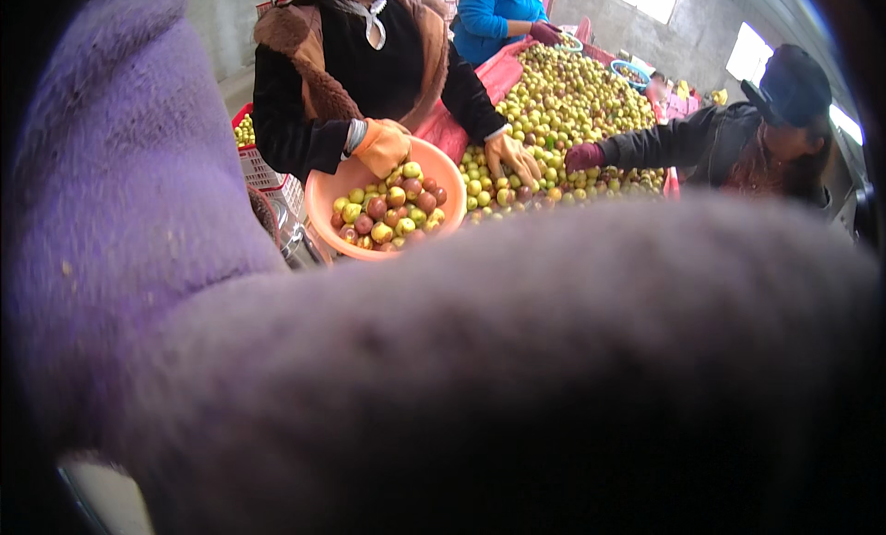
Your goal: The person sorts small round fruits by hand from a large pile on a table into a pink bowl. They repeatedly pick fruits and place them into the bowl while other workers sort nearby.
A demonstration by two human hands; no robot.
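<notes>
A purple knitted glove [145,189] on one or both of my hands fills the left side and the lower half of the view, right against the camera and blurred. I cannot tell which hand it is, nor whether it holds anything. Beyond it stands an orange plastic basin [453,182] of green and brownish-red jujube-like fruits [394,213]. A large heap of the same fruits [574,106] lies to the right of the basin. The fingers of the glove hide the near part of the heap.
A co-worker's orange-gloved hands [384,147] are at the basin and on the heap. Another person's dark red glove [585,157] reaches in from the right. A third person in a blue jacket [484,16] stands behind. Plastic crates [266,170] and pink sheeting [443,130] are at the left.
</notes>
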